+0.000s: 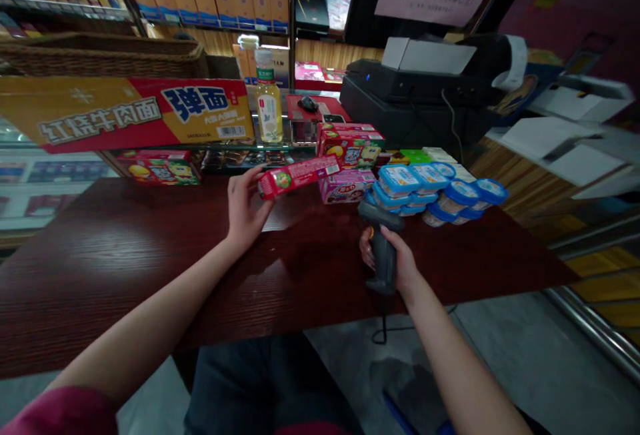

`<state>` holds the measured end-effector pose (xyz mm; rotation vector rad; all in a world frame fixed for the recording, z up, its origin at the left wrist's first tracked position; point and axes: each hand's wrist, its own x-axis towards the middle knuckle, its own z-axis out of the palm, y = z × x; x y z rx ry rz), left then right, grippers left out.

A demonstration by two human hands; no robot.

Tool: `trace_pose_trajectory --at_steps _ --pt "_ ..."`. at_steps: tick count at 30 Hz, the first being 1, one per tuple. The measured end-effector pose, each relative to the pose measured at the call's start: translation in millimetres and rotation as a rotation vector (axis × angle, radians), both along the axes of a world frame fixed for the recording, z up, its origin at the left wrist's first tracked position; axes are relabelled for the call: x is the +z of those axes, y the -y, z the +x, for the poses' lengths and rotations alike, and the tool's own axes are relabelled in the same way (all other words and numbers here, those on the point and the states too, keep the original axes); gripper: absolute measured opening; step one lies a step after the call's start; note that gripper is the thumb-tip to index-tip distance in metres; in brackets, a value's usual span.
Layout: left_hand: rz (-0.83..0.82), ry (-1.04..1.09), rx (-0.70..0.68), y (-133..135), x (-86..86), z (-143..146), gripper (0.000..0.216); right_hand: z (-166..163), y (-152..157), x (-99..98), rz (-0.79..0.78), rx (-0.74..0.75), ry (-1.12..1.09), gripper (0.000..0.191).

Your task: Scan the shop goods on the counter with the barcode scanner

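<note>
- Left hand [245,209]: closed on the left end of a long red box [300,175], thumb on the near face, fingers wrapped over the far side.
- Long red box: held just above the dark wooden counter [125,255], roughly level, its right end tilted slightly up and reaching toward the stacked goods.
- Right hand [400,265]: wrapped tight round the handle of a grey barcode scanner [383,235], to the right of and nearer than the box.
- Barcode scanner: upright, head aimed far and slightly left, near the red box but not touching it; black cable [381,328] hanging from the handle past the near counter edge.
- Pink carton [345,186]: on the counter, just beyond the scanner head.
- Blue-lidded tubs [440,191]: piled to the right of the pink carton.
- Red and green cartons [350,141]: stacked behind the pink carton.
- Yellow drink bottle [269,98]: upright on the glass shelf, far centre.
- Long noodle carton [125,115]: lying along the far left.
- Black till printer [425,88]: far right.
</note>
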<state>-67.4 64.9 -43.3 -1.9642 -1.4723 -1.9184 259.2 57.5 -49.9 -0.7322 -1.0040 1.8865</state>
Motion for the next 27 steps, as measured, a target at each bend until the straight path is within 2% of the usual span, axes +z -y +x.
trace_pose_trajectory --at_steps 3,5,8,17,20,23,25,27 --pt "-0.017 -0.215 0.048 32.5 1.0 -31.1 0.045 -9.8 3.8 1.2 -0.013 0.065 0.042 0.041" --pt "-0.033 -0.301 0.03 42.6 0.9 -40.7 0.044 -17.5 6.9 2.1 -0.013 0.106 0.111 0.043" --pt "-0.059 -0.351 -0.015 43.9 -0.2 -42.4 0.045 -24.5 11.5 2.4 -0.005 0.109 0.206 0.045" --pt "-0.119 -0.37 -0.109 41.9 0.4 -40.3 0.041 -25.6 14.8 6.5 -0.087 0.01 0.206 0.046" --pt "-0.171 -0.289 -0.122 40.0 -2.5 -40.0 0.041 -25.3 17.6 10.4 -0.1 -0.012 0.208 0.045" --pt "-0.264 -0.013 -0.22 34.0 -10.2 -49.4 0.053 -24.1 19.0 13.9 -0.164 -0.083 0.198 0.041" --pt "-0.32 0.193 -0.3 31.6 -15.5 -68.4 0.057 -24.3 18.3 16.4 -0.239 -0.124 0.21 0.042" --pt "-0.374 0.3 -0.301 34.9 -18.5 -98.9 0.053 -25.2 17.3 18.3 -0.331 -0.162 0.245 0.043"
